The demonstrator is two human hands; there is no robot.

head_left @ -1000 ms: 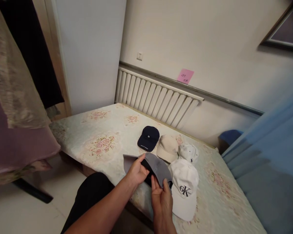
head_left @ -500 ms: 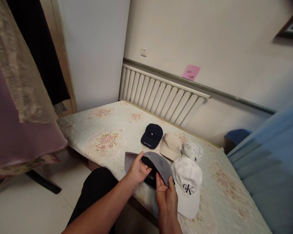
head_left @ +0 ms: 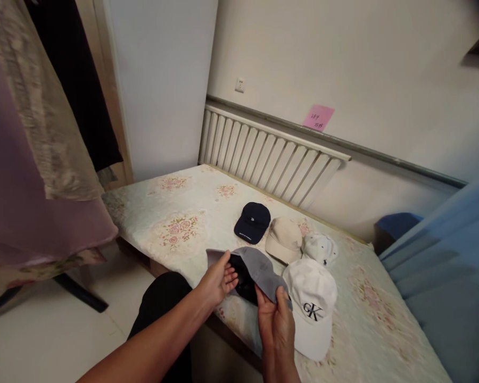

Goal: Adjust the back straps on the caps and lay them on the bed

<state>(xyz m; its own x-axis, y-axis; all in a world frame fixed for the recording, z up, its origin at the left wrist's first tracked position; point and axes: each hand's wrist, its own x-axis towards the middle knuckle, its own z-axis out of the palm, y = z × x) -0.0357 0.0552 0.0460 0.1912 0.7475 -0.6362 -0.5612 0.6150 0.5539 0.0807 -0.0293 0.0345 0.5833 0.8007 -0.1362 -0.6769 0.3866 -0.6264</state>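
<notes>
"What fills most of the view?"

"The pale wall (head_left: 383,80), and below it the bed (head_left: 191,197) with its flowered cover. A blue curtain (head_left: 435,271) hangs at the right, and a white radiator (head_left: 263,151) runs along the wall behind the bed."

"And the caps?"

"The gray cap (head_left: 261,268) is in front of you, over the near edge of the bed, its bill toward the left and its black inside facing you. I can't tell whether it touches the cover. Just to its right lies the big white cap (head_left: 313,308) with black letters. Past them are the beige cap (head_left: 285,239), the navy cap (head_left: 253,221) at its left and the small white cap (head_left: 319,249) at its right."

"How are the hands?"

"Your right hand (head_left: 277,319) is closed on the gray cap's edge, thumb outside, fingers inside. Your left hand (head_left: 217,282) is half curled at the opening, by the bill, thumb at the edge; I can't tell whether it grips."

"Anything smaller?"

"A pink note (head_left: 319,117) on the wall above the radiator, and a socket (head_left: 240,84) to its left."
</notes>
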